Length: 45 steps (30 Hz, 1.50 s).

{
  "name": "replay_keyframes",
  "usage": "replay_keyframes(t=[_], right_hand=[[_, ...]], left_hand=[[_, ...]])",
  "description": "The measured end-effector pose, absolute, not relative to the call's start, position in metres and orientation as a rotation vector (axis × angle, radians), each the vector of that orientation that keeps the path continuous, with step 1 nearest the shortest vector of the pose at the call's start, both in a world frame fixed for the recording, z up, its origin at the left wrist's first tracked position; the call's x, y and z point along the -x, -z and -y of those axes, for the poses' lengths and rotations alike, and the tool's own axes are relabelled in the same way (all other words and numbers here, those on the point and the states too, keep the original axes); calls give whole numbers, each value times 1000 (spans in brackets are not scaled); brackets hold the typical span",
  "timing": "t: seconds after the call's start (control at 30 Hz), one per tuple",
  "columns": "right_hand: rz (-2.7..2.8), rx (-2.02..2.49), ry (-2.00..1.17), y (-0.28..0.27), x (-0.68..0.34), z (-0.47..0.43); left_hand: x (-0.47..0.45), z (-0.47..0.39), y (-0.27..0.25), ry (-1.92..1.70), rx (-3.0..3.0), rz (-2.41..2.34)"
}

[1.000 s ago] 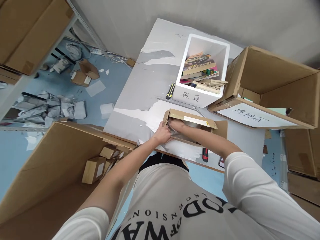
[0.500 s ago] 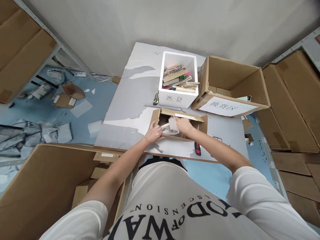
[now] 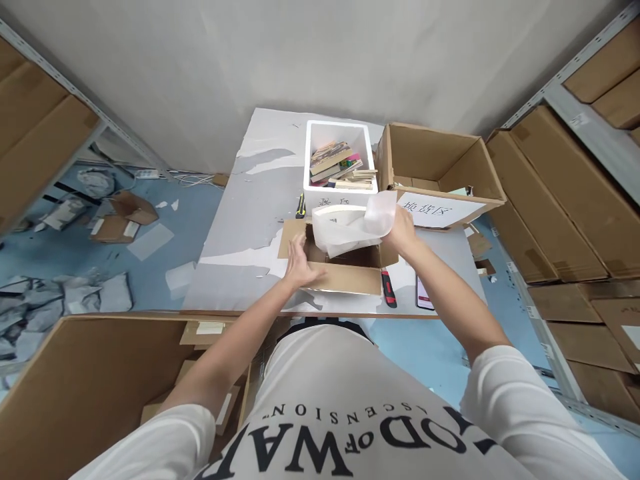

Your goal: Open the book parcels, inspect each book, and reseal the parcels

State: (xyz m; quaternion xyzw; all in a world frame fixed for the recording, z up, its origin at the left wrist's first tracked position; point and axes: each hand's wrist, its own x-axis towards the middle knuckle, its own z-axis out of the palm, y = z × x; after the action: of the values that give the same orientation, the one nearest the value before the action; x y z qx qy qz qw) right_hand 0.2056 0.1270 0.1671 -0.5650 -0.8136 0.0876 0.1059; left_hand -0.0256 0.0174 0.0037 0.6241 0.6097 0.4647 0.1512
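1. A plain grey wall (image 3: 320,60) rises behind a grey desk (image 3: 230,233) partly covered with torn white sheeting; the floor (image 3: 193,213) is blue, and metal shelving (image 3: 577,120) with cardboard cartons stands at both sides.
2. In the middle of the desk, close to its front edge, sits a small open cardboard box (image 3: 345,279), flaps folded outward.
3. A piece of white translucent wrapping (image 3: 350,230) is at the box's opening, raised above it; whether anything lies within its folds cannot be told.
4. The right hand (image 3: 401,232) pinches the wrapping at its right end, fingertips partly hidden.
5. The left hand (image 3: 300,265) rests on the left end of the small box, fingers and thumb spread, the thumb lying along the near flap.
6. Behind the box stands a white foam box (image 3: 307,160) with a jumble of books (image 3: 333,163) inside; to its right is a large open carton (image 3: 480,160) bearing a handwritten white sign (image 3: 440,210).
7. A yellow-and-black cutter (image 3: 301,207) lies beside the foam box; a red-and-black cutter (image 3: 389,290) and a phone (image 3: 424,293) lie near the front edge, right of the small box.
8. At lower left, a big cardboard bin (image 3: 90,373) contains smaller boxes.
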Motion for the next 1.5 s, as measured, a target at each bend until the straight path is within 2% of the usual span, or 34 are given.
replay_keyframes(t=[0.07,0.17,0.3,0.4,0.5,0.67,0.77,0.93,1.03,1.2,1.3,1.37,1.43,1.5], right_hand=[[2349,1510,-262,-185,-203,-129],[2283,1300,-333,-207,-198,-133],[2111,1133,-441,-218,-207,-130],[1939,1067,-550,-198,-231,-117],[1731,1164,-707,-155,-249,-95],[1578,1161,-1418,-102,-236,-54],[1479,1104,-1585,-98,-224,-40],[1400,1089,-1626,-95,-220,-30],[1315,1081,-1652,-91,-223,-27],[1113,1107,-1609,-86,-243,-23],[1028,1154,-1574,-82,-253,-17],[992,1177,-1567,-78,-255,-11],[968,1193,-1570,-74,-254,-5],[956,1194,-1578,-70,-251,0]], left_hand=[[17,-29,-38,-1516,-1599,-1678],[7,-45,-79,-1518,-1372,-1535],[3,-52,-99,-1654,-1176,-1462],[10,-53,-99,-1688,-1038,-1430],[20,-55,-100,-1706,-876,-1307],[26,-54,-109,-1646,-727,-1171],[25,-49,-108,-1584,-708,-1187],[34,-42,-99,-1523,-717,-1248],[60,-43,-93,-1628,-710,-1366],[149,-26,-56,-1782,-626,-1847],[200,5,-16,-1551,-542,-2281],[219,30,10,-1276,-511,-2518],[223,51,32,-1000,-446,-2636],[215,65,48,-916,-418,-2629]])
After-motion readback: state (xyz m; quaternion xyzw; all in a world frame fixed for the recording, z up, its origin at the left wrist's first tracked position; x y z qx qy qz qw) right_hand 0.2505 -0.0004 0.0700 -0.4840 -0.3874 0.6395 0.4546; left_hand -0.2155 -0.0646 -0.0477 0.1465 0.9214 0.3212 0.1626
